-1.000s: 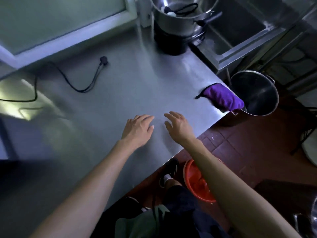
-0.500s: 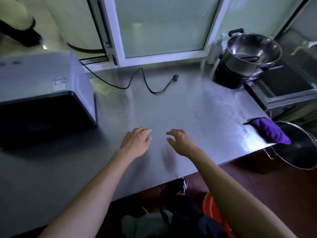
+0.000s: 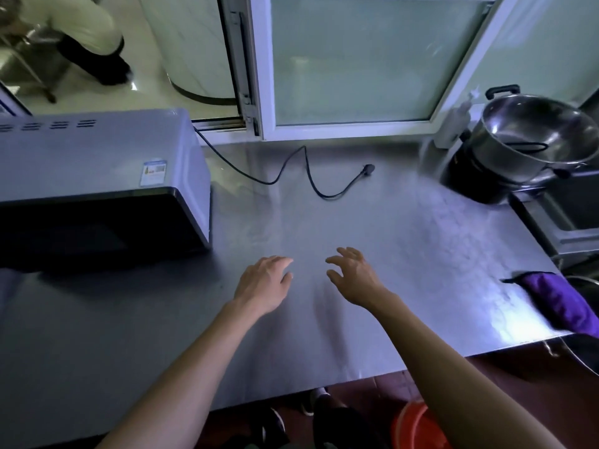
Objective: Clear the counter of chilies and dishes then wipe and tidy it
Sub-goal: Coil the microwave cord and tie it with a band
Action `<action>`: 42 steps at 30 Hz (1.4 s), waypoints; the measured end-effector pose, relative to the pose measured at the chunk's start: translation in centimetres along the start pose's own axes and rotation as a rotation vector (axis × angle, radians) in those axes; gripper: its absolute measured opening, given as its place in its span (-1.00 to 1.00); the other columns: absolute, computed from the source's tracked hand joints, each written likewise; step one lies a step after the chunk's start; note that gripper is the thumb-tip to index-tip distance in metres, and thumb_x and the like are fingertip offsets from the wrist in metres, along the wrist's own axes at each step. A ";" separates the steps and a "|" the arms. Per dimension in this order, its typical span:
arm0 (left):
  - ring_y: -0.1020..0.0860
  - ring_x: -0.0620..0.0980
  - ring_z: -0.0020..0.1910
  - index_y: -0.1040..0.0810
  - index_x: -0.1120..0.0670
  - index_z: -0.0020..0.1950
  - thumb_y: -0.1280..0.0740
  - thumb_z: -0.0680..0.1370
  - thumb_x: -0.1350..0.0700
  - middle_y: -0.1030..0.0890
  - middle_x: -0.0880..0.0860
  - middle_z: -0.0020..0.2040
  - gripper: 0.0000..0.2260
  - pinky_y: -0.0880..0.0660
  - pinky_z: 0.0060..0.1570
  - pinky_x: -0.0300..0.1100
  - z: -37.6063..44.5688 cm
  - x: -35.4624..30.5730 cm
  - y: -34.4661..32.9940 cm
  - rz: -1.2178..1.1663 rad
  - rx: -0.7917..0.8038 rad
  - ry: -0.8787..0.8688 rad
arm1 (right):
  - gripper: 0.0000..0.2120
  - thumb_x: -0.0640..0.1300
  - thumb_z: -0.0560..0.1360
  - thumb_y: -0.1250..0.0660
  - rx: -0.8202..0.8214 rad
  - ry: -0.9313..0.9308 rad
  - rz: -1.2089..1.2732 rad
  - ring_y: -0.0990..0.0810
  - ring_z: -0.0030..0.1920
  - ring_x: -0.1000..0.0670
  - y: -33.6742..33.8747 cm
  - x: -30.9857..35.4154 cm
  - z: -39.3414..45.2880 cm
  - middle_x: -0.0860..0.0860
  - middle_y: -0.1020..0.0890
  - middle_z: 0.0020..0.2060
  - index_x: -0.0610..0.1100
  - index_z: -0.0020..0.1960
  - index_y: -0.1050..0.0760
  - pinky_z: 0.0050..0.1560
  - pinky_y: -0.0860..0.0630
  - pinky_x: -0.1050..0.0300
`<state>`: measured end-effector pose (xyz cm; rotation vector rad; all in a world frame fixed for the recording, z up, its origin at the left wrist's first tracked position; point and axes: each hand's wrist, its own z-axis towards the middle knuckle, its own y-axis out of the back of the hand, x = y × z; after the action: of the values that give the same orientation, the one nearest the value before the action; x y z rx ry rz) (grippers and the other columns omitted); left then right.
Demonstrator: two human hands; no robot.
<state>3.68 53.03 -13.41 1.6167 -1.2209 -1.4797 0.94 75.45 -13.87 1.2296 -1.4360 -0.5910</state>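
Steel counter (image 3: 405,254) bears microwave (image 3: 97,176), cord (image 3: 311,179), purple cloth (image 3: 557,303).

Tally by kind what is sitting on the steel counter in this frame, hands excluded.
Appliances: 1, the grey microwave oven
Cables: 1, the loose black power cord
Cloths: 1, the purple cloth at the right edge
Cookware: 1, the shiny steel pot on a black base
Total: 4

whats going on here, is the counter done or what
A person holds both hands over the steel counter, left hand and right hand, fingers relaxed and holding nothing. No chilies or dishes show on it. A purple cloth lies at the right edge, a microwave sits at left with its unplugged cord trailing across.
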 end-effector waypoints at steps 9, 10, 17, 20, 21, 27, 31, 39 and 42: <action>-0.42 0.05 0.39 -0.36 -0.02 0.50 -0.19 0.64 -0.02 -0.48 -0.01 0.43 -0.59 -0.38 0.31 -0.04 9.1 -0.9 1.5 -0.025 -0.020 0.068 | -0.56 -0.10 0.65 -0.25 -0.022 0.059 0.115 -0.26 0.51 -0.13 2.4 -2.9 8.5 -0.12 -0.39 0.47 -0.12 0.51 -0.35 0.49 -0.24 -0.03; -0.41 0.05 0.40 -0.34 -0.02 0.51 -0.18 0.65 -0.03 -0.46 -0.01 0.44 -0.58 -0.38 0.32 -0.04 10.3 -1.1 1.7 -0.024 -0.026 0.076 | -0.56 -0.11 0.64 -0.25 -0.022 0.069 0.123 -0.27 0.50 -0.14 2.7 -3.3 9.6 -0.12 -0.41 0.46 -0.14 0.50 -0.36 0.48 -0.25 -0.03; -0.32 0.03 0.47 -0.23 0.02 0.57 -0.18 0.66 -0.01 -0.37 0.01 0.50 -0.53 -0.31 0.40 -0.01 17.8 -1.3 3.0 0.006 -0.057 0.105 | -0.56 -0.16 0.62 -0.28 -0.035 0.097 0.202 -0.32 0.47 -0.18 4.0 -5.4 16.7 -0.16 -0.43 0.44 -0.17 0.49 -0.38 0.46 -0.27 -0.03; -0.28 0.01 0.49 -0.21 0.03 0.58 -0.19 0.66 -0.01 -0.32 0.00 0.53 -0.51 -0.28 0.42 0.00 20.9 -1.3 3.3 0.005 -0.073 0.109 | -0.56 -0.16 0.62 -0.28 -0.019 0.099 0.221 -0.32 0.47 -0.17 4.6 -6.0 19.4 -0.16 -0.44 0.44 -0.18 0.49 -0.37 0.47 -0.27 -0.03; -0.26 0.00 0.50 -0.21 0.04 0.58 -0.19 0.66 -0.01 -0.31 0.00 0.54 -0.51 -0.27 0.43 -0.01 22.0 -1.3 3.4 0.010 -0.078 0.109 | -0.56 -0.16 0.62 -0.28 -0.016 0.105 0.225 -0.33 0.47 -0.17 4.8 -6.2 20.2 -0.16 -0.44 0.43 -0.19 0.49 -0.37 0.46 -0.28 -0.03; -0.19 0.05 0.54 -0.14 0.11 0.60 -0.22 0.65 0.00 -0.23 0.06 0.57 -0.45 -0.24 0.48 0.07 28.1 -0.6 3.9 0.012 -0.077 0.156 | -0.58 -0.17 0.61 -0.27 -0.043 0.109 0.275 -0.37 0.41 -0.18 5.4 -6.8 24.4 -0.13 -0.49 0.36 -0.19 0.46 -0.40 0.38 -0.33 -0.03; -0.20 0.10 0.54 -0.09 0.06 0.60 -0.24 0.63 -0.02 -0.18 0.03 0.60 -0.41 -0.28 0.42 0.17 31.3 -0.2 3.9 0.010 -0.021 0.266 | -0.61 -0.22 0.59 -0.30 -0.058 0.132 0.314 -0.45 0.30 -0.22 5.0 -7.0 25.9 -0.17 -0.55 0.24 -0.24 0.40 -0.45 0.30 -0.39 -0.05; -0.52 0.22 -0.09 -0.41 0.12 0.02 -0.21 0.58 0.15 -0.55 0.03 -0.12 -0.94 -0.49 0.02 0.14 32.1 -0.1 3.3 -0.192 -0.176 0.353 | -0.58 -0.19 0.61 -0.28 -0.065 0.092 0.339 -0.26 0.49 -0.19 4.1 -7.1 26.3 -0.17 -0.34 0.49 -0.16 0.46 -0.41 0.40 -0.35 -0.10; -0.54 0.23 -0.17 -0.53 0.11 0.03 -0.22 0.62 0.16 -0.61 0.08 -0.17 -0.89 -0.51 -0.07 0.10 30.9 0.0 3.6 -0.326 -0.234 0.325 | -0.57 -0.18 0.61 -0.27 -0.074 0.097 0.343 -0.24 0.50 -0.18 4.4 -6.6 26.1 -0.15 -0.31 0.51 -0.13 0.47 -0.38 0.39 -0.34 -0.10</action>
<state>-27.18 55.92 -15.61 1.8615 -0.6030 -1.4139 -25.63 75.90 -19.84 0.9133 -1.4863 -0.3418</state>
